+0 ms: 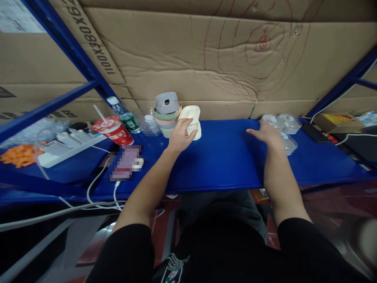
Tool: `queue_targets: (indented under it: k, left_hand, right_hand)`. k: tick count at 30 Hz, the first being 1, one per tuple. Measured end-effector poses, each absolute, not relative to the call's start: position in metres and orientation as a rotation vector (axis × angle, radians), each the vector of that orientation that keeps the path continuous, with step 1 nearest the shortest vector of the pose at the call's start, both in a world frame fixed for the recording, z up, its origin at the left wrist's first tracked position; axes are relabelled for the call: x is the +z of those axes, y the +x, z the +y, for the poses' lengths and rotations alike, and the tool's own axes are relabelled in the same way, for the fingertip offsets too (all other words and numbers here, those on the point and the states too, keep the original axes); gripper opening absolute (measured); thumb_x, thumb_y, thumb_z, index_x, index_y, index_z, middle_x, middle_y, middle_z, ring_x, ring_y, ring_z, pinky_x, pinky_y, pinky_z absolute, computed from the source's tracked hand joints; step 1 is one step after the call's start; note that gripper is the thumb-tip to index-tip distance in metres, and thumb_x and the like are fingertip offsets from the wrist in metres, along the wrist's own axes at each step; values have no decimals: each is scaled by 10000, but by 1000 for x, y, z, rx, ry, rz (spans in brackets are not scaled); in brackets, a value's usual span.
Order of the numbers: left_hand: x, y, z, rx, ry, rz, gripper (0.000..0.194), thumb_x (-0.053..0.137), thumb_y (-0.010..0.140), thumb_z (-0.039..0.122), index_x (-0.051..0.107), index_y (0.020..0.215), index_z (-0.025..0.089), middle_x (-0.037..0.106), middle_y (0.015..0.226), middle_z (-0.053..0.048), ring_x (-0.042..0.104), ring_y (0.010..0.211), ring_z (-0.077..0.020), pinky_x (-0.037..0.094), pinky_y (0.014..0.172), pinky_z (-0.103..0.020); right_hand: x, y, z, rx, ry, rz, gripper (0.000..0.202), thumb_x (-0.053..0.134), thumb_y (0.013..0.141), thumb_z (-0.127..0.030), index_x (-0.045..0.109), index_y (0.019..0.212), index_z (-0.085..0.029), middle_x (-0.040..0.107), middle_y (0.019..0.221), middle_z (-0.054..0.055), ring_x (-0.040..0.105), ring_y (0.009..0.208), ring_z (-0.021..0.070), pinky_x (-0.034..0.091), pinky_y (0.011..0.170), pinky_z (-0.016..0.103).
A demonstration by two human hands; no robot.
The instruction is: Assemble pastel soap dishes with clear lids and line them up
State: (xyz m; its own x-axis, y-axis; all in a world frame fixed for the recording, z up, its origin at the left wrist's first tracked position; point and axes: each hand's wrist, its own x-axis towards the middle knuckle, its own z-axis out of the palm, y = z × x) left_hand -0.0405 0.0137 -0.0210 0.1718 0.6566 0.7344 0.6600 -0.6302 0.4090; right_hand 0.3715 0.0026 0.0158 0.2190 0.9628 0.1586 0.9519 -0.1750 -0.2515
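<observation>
Container of cream-coloured, moulded material [193,111], shallow and round-cornered, sits towards the back of the worktop, under the left hand [180,138]; its upper part leans tilted over a lower part. It looks thin-walled, so it is probably light, fairly stiff, yet easily dented by a hard squeeze. Its raised rim seems the best hold, with light pressure from opposite sides. The left fingers curve over it, the thumb set apart lower down; I cannot tell whether they pinch it or only rest on it.

Just beside it, to the left, rises a stack of round-cornered grey, green and pink containers [166,103], which a sideways knock could topple. Farther left are a clear bottle with a green label [127,118] and a red-and-white cup with a straw [123,135], the likelier spill.

The right hand [271,134] has its thumb spread wide from the fingers, near the clear plastic containers [290,122]; contact is hidden. Those look light, slick and easily crushed.

Between the hands, bare blue worktop [220,157] gives room to slide sideways. A brown cardboard panel [176,47] closes the back, while the front edge lies close to the person's lap.
</observation>
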Motion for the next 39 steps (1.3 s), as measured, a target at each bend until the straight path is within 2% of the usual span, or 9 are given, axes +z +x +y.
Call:
queue_targets:
  k: [3,8,13,19,23,27,31,34,39]
  left_hand:
    - [-21,-40,12,-1468,-2425,-1359,526,707,979,440,652,1427,170,716,1359,-160,630,681,-148,593,847,-373]
    - [-22,-41,12,-1439,-2419,-1317,477,679,989,408,658,1391,152,752,1246,-131,622,665,-141,585,798,-346]
    - [-23,-40,13,-1357,-2463,-1320,378,659,1008,410,725,1293,171,776,1152,-100,615,647,-146,574,784,-336]
    - [-24,-39,10,-1191,-2576,-1263,476,732,981,447,724,1372,177,757,1293,-128,653,701,-155,577,809,-332]
    - [-22,-36,4,-1108,-2612,-1153,487,740,984,497,743,1371,203,789,1192,-114,733,866,-205,571,799,-308]
    - [-22,-35,1,-1314,-2455,-1011,351,574,1074,447,820,1111,200,757,808,-55,716,744,-180,537,723,-280]
    - [-14,-50,6,-1611,-2119,-1144,264,621,1009,368,787,898,197,724,759,-37,673,705,-168,498,713,-285]
    - [4,-74,11,-1947,-1633,-1438,187,629,971,232,701,806,180,661,742,-9,633,743,-167,485,764,-293]
    - [38,-119,23,-2289,-876,-1745,415,530,997,9,481,627,190,436,616,55,453,691,-123,412,739,-259]
  right_hand:
    - [15,333,-6,85,-1979,-2099,984,874,841,-546,479,1666,-185,576,1629,247,568,1478,473,497,1183,647]
    - [13,305,-12,20,-1904,-2313,1001,871,844,-574,435,1704,-305,381,1797,161,267,1664,527,267,1249,857]
    - [4,308,-2,140,-1824,-2407,981,821,892,-578,415,1727,-264,375,1786,219,462,1559,522,435,1207,727]
    - [1,291,-2,272,-1325,-2288,803,786,899,-676,638,1565,-252,591,1639,178,528,1529,442,432,1240,650]
    - [0,274,-8,698,-964,-2113,717,791,871,-731,744,1402,-252,767,1381,117,745,1213,333,590,1066,521]
    - [-3,257,-13,979,-721,-2056,757,744,854,-839,775,1333,-254,792,1297,102,764,1143,301,613,1007,473]
    - [-6,254,-13,1074,-647,-1938,973,695,801,-945,633,1543,-319,724,1488,131,724,1307,329,582,1103,505]
    - [-9,260,-7,917,-758,-1843,906,689,863,-894,598,1565,-328,741,1453,132,732,1299,323,564,1133,524]
    - [-13,268,1,743,-891,-1760,834,585,941,-885,604,1535,-301,806,1261,114,777,1150,306,610,1052,531]
